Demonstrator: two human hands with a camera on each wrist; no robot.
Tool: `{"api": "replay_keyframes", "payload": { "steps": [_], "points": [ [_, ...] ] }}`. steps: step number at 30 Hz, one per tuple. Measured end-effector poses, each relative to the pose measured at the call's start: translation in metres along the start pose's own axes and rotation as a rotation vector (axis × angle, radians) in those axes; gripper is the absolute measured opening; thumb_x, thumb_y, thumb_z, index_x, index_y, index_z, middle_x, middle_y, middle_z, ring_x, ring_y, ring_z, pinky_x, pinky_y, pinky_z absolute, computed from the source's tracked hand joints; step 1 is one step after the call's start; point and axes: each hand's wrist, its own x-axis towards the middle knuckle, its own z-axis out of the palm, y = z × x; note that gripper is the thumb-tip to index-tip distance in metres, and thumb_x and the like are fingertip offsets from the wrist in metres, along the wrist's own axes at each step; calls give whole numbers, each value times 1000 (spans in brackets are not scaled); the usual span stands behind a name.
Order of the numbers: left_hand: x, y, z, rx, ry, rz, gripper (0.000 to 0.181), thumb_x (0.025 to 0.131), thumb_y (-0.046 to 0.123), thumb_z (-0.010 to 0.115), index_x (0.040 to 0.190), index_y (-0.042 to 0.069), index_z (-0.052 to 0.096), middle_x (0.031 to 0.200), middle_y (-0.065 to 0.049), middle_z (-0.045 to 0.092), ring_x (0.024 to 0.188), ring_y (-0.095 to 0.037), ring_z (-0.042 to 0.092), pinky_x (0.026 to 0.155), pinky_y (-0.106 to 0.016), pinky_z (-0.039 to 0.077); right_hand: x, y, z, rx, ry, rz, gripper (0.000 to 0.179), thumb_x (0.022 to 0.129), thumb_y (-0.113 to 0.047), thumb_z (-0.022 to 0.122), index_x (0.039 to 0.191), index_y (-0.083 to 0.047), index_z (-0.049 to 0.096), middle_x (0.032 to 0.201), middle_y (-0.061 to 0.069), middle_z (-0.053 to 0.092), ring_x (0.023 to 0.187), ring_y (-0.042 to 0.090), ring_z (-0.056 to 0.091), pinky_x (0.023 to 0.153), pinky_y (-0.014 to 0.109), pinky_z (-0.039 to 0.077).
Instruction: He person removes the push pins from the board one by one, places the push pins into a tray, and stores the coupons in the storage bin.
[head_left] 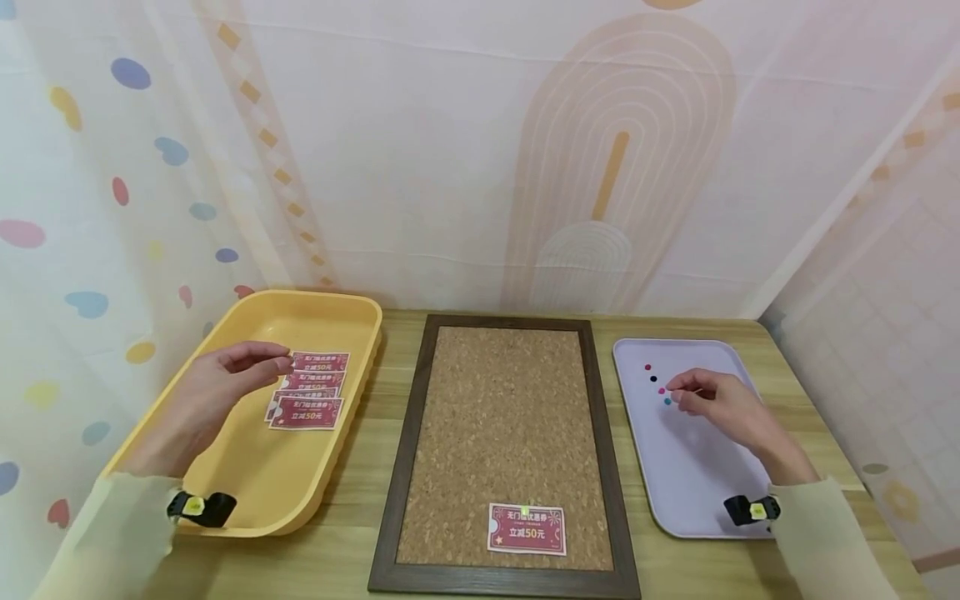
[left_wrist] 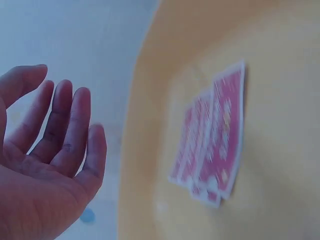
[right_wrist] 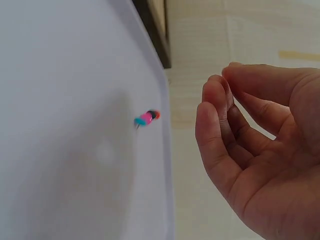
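My left hand (head_left: 225, 379) hovers over the yellow tray (head_left: 243, 512), fingers relaxed and holding nothing. Beside its fingertips lie several overlapping red coupons (head_left: 306, 413), also visible in the left wrist view as a fanned stack (left_wrist: 220, 135). Over the lavender tray (head_left: 697, 521) is my right hand (head_left: 723, 404), its thumb close to the loosely bent fingers with nothing seen between them. Near those fingertips stand several small push pins in a row: red (head_left: 648, 367), black (head_left: 653, 379), pink (head_left: 662, 391) and teal (head_left: 667, 402).
Between the trays lies a cork board (head_left: 513, 417) in a dark wooden frame. One coupon (head_left: 525, 533) sits at its lower edge with a yellow-green pin (head_left: 524, 510) at its top. A patterned curtain (head_left: 420, 167) hangs behind the wooden table (head_left: 360, 467).
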Motion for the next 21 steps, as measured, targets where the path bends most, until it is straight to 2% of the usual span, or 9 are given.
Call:
{"api": "replay_keyframes", "payload": {
  "steps": [4,8,12,15,18,21],
  "points": [
    [-7,18,20,50,16,44,17,100,14,70,115,9,75,102,12,76,90,-5,64,79,-14,49,-5,-8,4,18,16,-51,19,101,-7,65,114,5,68,93,10,68,81,15,62,72,25,52],
    [-14,29,39,77,0,89,18,101,15,70,116,6,73,102,11,76,90,-5,66,75,-16,52,-8,-16,10,36,21,-94,18,101,-6,66,114,5,68,93,10,69,81,16,63,71,24,52],
    [-22,34,58,13,-44,130,18,101,10,68,116,0,72,104,7,77,93,-6,70,78,-18,55,-11,-25,16,44,21,-111,17,100,-5,66,114,4,69,95,10,70,81,13,62,70,24,52],
    [-28,38,73,-26,-75,132,19,101,9,68,115,-3,71,107,5,76,98,-8,71,79,-21,57,-13,-32,22,58,29,-125,16,100,-6,67,113,3,70,96,10,71,81,11,62,71,24,53],
    [-34,41,88,15,-93,124,20,101,12,69,115,-1,72,109,5,76,100,-9,71,79,-22,57,-15,-38,26,75,48,-137,14,99,-7,68,111,1,71,96,8,71,81,10,62,70,24,52],
    [-38,44,102,39,-117,126,21,100,13,70,115,-2,71,110,0,76,100,-10,72,82,-23,57,-17,-42,31,89,65,-154,11,98,-6,69,108,-1,71,94,7,70,80,8,60,70,24,53]
  ]
}}
